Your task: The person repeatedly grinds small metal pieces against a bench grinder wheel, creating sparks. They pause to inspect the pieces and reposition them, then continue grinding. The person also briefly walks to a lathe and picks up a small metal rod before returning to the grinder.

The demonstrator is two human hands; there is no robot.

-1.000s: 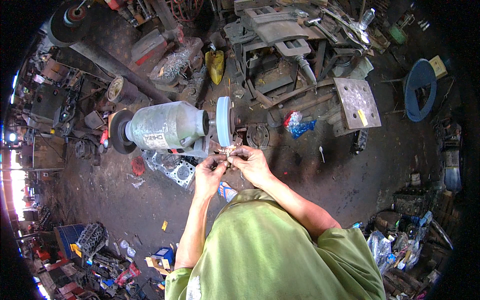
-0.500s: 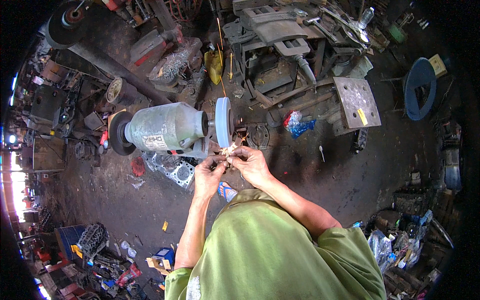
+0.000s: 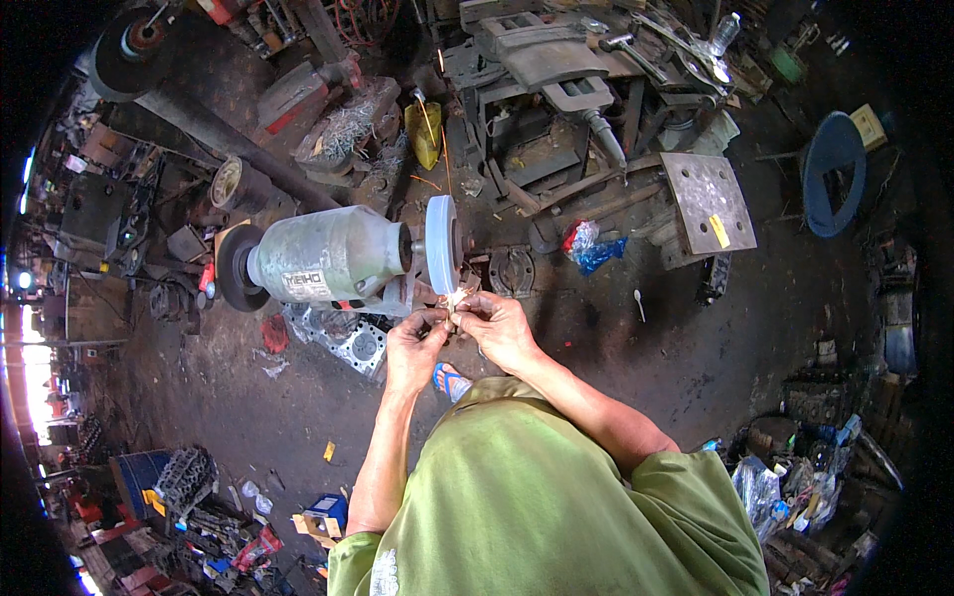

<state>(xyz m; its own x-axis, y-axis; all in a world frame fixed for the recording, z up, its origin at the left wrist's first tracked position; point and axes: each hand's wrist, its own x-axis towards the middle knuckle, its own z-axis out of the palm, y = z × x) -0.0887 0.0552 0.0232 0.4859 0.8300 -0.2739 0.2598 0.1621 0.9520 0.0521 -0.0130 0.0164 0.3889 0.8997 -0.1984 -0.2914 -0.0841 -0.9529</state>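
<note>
A grey-green bench grinder (image 3: 328,260) stands in front of me, with a pale blue grinding wheel (image 3: 441,244) on its right end and a dark wheel (image 3: 235,268) on its left. My left hand (image 3: 415,343) and my right hand (image 3: 497,326) meet just below the pale wheel and pinch a small metal piece (image 3: 455,301) against its rim. Bright sparks glow at the contact point and thin orange streaks fly up past the wheel. The piece itself is mostly hidden by my fingers.
Dark oily workshop floor all around. A cylinder head (image 3: 350,338) lies under the grinder. Behind are a yellow jug (image 3: 426,134), scrap machinery (image 3: 556,89) and a drilled steel plate (image 3: 708,202). A blue round stool (image 3: 833,174) stands at right, engine parts (image 3: 184,479) at lower left.
Both hands have stayed at the wheel with the small piece. Sparks now show at the contact point and streak upward, which the earlier frames hardly showed.
</note>
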